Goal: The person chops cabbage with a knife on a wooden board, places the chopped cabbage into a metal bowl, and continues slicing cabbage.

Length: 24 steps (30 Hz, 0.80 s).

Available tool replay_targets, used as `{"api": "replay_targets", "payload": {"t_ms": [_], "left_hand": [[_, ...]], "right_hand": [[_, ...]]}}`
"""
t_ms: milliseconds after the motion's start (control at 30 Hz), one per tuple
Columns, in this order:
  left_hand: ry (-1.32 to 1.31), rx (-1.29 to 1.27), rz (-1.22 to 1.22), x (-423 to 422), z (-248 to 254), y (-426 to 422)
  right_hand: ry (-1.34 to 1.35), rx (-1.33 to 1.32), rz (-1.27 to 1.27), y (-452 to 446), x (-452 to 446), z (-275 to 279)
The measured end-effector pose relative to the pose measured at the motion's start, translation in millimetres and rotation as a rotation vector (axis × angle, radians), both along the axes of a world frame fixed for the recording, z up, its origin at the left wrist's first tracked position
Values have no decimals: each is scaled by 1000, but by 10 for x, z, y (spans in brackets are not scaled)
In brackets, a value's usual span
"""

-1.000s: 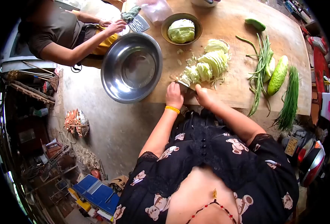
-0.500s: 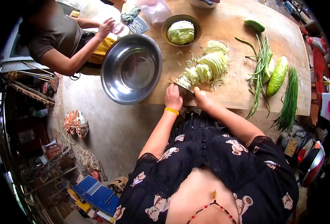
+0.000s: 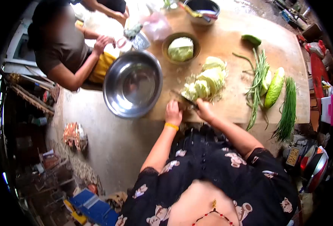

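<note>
My right hand [image 3: 204, 109] is closed on the handle of a knife [image 3: 185, 100], whose dark blade slants up and left beside the cut cabbage. Just left of the blade is my left hand [image 3: 173, 112], its fingers bent together at the table edge; whatever they may hold is hidden. Sliced cabbage [image 3: 208, 81] lies in a fanned heap beyond both hands. A bowl [image 3: 165, 54] behind it holds a piece of cabbage [image 3: 181, 49]. The large steel basin [image 3: 132, 84] stands to the left.
Long beans [image 3: 257, 81], a cucumber [image 3: 275, 88] and thin green stalks [image 3: 288, 109] lie on the right of the wooden table [image 3: 234, 113]. A co-worker [image 3: 66, 52] stands at the left beyond the basin; another person's arm [image 3: 108, 9] shows behind.
The whole view has shifted, so the table sits lower and more of its far side shows. The blade has come away from my left fingers. The co-worker's hands have moved.
</note>
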State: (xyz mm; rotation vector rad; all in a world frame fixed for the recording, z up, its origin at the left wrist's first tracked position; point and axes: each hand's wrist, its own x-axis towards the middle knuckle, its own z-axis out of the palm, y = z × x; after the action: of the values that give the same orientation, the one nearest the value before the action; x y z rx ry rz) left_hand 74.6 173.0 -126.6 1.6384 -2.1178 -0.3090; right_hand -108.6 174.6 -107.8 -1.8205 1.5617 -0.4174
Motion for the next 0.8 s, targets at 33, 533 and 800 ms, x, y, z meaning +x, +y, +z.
{"api": "replay_targets", "payload": {"t_ms": [33, 533, 800], "left_hand": [[-16, 131, 50, -17, 73, 1], [52, 10, 36, 13, -37, -53], [-1, 76, 53, -37, 82, -14]], "right_hand": [[6, 17, 14, 36, 11, 163], [120, 109, 125, 51, 118, 556], [92, 40, 96, 45, 198, 181]]}}
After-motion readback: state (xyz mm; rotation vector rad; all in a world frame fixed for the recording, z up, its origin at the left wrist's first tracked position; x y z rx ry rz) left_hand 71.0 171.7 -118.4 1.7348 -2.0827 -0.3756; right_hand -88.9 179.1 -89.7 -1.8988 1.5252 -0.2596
